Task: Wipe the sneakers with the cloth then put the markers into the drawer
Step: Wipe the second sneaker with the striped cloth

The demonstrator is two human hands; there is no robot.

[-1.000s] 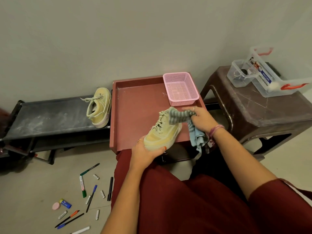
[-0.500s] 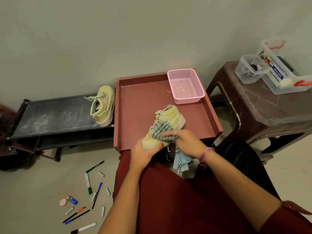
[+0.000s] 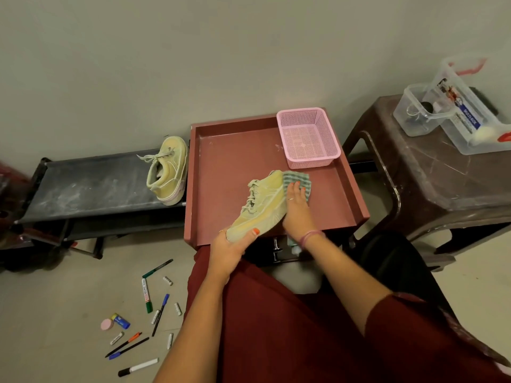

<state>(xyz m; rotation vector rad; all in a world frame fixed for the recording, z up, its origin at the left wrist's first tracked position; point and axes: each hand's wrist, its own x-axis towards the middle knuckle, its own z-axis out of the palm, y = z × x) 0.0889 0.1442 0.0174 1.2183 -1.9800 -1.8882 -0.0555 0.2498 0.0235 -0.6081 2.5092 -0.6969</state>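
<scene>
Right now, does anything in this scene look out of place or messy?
Yes. Markers and pens lie scattered on the floor at lower left, with loose caps, a pink round thing and a blue tube. The second sneaker lies tipped on its side on the dusty black rack.

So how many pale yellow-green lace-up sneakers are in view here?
2. One pale yellow-green sneaker is on the red tray, gripped at the toe by the left hand. The other sneaker lies on the black rack, untouched.
</scene>
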